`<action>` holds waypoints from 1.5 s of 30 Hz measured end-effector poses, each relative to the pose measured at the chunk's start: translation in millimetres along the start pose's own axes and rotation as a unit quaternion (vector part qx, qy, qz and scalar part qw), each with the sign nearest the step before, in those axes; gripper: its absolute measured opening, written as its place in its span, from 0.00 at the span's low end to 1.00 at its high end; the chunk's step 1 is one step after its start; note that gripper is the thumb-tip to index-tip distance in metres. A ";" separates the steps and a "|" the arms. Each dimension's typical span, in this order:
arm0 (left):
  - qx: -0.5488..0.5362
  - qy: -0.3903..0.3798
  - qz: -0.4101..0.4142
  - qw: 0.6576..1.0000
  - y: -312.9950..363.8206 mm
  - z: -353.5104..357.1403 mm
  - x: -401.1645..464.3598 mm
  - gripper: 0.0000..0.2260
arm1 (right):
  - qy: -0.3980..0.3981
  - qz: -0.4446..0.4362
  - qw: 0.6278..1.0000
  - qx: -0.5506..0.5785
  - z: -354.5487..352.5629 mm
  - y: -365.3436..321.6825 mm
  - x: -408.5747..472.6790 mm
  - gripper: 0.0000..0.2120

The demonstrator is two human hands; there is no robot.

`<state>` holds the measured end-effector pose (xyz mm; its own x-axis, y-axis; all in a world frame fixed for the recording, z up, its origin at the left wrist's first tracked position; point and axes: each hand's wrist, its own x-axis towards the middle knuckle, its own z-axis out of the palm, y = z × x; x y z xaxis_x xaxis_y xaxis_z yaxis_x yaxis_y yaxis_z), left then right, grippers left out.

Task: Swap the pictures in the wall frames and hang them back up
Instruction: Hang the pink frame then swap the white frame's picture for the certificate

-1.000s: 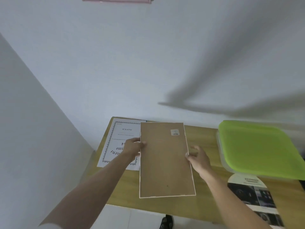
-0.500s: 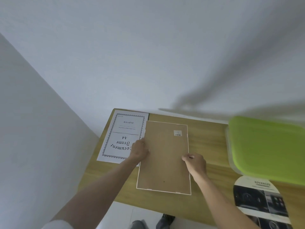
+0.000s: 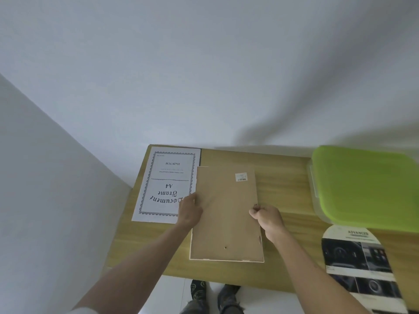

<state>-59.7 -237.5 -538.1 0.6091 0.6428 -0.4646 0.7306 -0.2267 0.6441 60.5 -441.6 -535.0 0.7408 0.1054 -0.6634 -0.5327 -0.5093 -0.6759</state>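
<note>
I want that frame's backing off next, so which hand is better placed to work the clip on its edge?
Probably the right hand: its fingers already pinch at the frame right edge, while the left hand only steadies the opposite edge.

Wooden table before me — green-lidded container at two o'clock, car brochure at four; my shoes below.
</note>
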 end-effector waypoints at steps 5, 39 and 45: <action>-0.028 -0.004 0.007 1.000 2.5 -0.8 -4.8 0.14 | -0.006 -0.005 1.000 0.002 1.2 8.3 -0.2 0.08; -0.120 -0.024 0.029 0.992 16.1 -14.3 -18.6 0.27 | 0.058 -0.050 0.993 -0.095 -3.8 21.3 -39.1 0.20; -0.079 -0.089 0.067 0.991 36.9 15.1 -28.0 0.29 | 0.092 -0.072 0.981 -0.155 -44.2 29.2 -42.3 0.17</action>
<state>-45.1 -274.9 -510.5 0.7526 0.4722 -0.4589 0.5903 -0.1750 0.7880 31.8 -498.7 -512.5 0.8758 0.0538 -0.4797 -0.2885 -0.7383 -0.6096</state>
